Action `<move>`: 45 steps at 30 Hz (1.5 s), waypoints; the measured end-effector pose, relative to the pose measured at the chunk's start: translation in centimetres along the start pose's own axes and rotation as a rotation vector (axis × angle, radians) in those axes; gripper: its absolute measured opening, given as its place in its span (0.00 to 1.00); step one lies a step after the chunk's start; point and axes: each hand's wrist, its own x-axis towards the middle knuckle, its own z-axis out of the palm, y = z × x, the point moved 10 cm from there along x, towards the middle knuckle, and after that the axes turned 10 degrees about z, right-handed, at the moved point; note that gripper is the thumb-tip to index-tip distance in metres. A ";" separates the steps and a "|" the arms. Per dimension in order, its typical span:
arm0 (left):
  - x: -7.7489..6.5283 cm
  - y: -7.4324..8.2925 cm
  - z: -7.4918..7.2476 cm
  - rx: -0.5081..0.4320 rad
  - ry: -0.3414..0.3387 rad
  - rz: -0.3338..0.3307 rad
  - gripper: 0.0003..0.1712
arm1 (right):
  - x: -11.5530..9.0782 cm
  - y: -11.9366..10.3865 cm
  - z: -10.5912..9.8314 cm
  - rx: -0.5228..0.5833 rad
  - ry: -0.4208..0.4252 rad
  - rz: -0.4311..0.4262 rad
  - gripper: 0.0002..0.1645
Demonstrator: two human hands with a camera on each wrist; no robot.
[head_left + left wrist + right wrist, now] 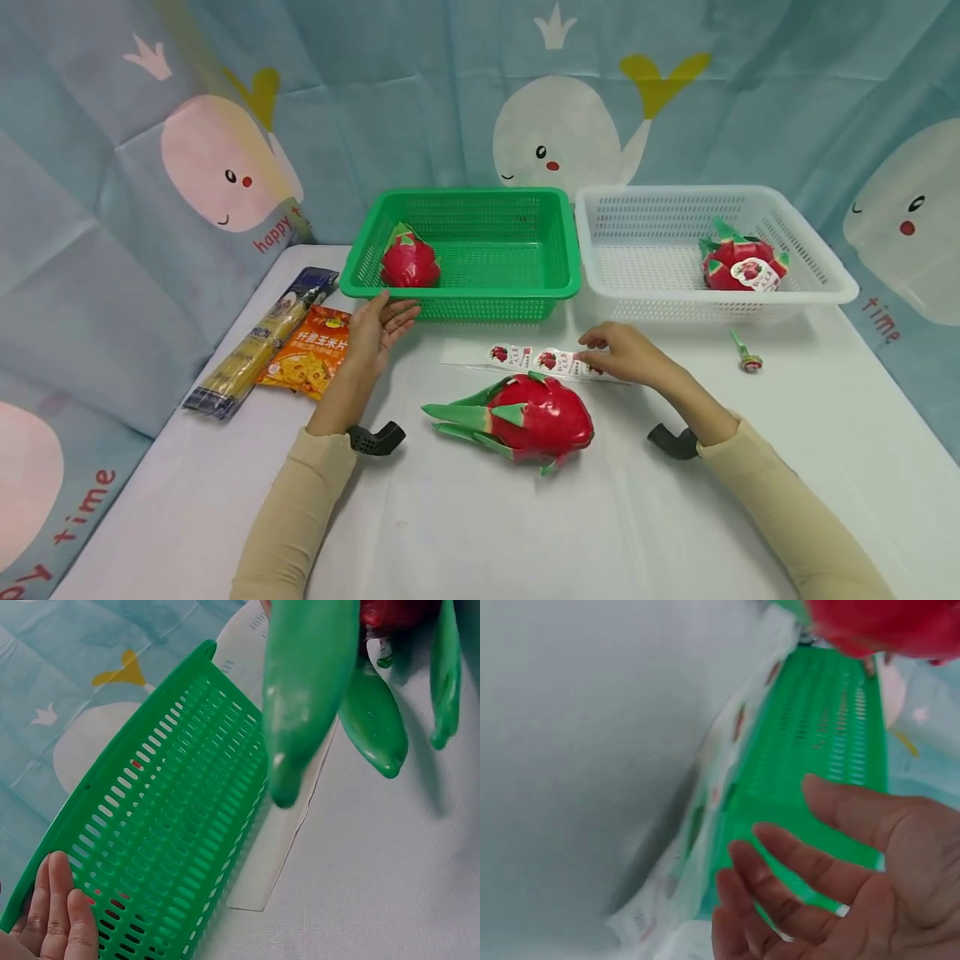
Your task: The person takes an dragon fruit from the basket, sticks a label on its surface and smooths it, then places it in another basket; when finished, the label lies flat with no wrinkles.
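Note:
My left hand (378,329) is at the front left corner of the green basket (480,293); in the left wrist view its fairly straight fingers (58,907) lie against the basket's side by the rim. Over the right part of a strip of dragon fruit stickers (501,356) is my right hand (626,354). Its fingers are loosely bent, thumb apart, with nothing visible between them in the right wrist view. A red dragon fruit (551,417) with green leaves lies on its side between my forearms. Another dragon fruit (411,262) sits in the green basket's left end.
On the right stands a white basket (652,293) holding a dragon fruit (723,267) with a sticker on it. A lollipop-like item (750,362) lies before it. At left are a long noodle-like pack (262,342) and an orange snack bag (307,354). A patterned curtain (420,108) hangs behind.

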 end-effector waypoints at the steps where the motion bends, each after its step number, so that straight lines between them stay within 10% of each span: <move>1: 0.0 0.0 0.0 -0.002 0.005 -0.005 0.13 | 0.3 0.2 0.1 -0.015 0.005 0.013 0.16; 12: 0.0 -1.2 0.4 0.047 -0.002 -0.027 0.09 | 1.7 2.1 1.9 0.025 -0.076 0.077 0.21; 20: -0.5 -3.3 3.3 0.730 -0.300 0.029 0.20 | 1.9 2.8 3.0 0.116 -0.201 0.144 0.16; 24: -0.3 -4.0 3.9 0.895 -0.344 0.048 0.22 | 1.9 2.8 3.1 0.156 -0.211 0.132 0.13; 35: 0.1 -5.5 3.9 0.937 -0.339 -0.083 0.22 | 1.7 3.4 1.9 0.151 -0.131 0.117 0.12; 45: -1.2 -4.1 8.1 0.609 -0.482 0.004 0.17 | 0.4 3.1 -0.2 0.099 -0.062 0.006 0.18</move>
